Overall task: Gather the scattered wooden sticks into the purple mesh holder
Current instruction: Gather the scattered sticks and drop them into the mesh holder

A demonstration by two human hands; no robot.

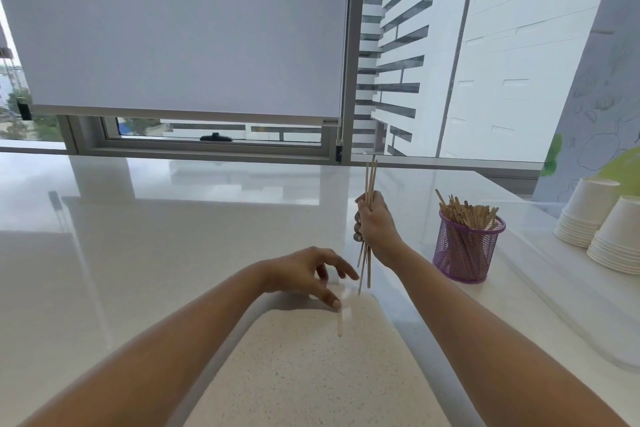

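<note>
A purple mesh holder [465,251] stands on the white counter at the right, packed with several wooden sticks. My right hand [375,224] is left of the holder, closed around a bundle of wooden sticks [370,180] held nearly upright; their ends stick out above and below the fist. My left hand [310,272] hovers low over the counter with its fingers spread, and its thumb tip touches the top end of a single wooden stick [340,322] lying flat on the counter.
Two stacks of white paper cups [604,229] stand at the far right on a white tray [568,305]. The glossy counter [156,253] runs back to a window with a lowered blind [180,28].
</note>
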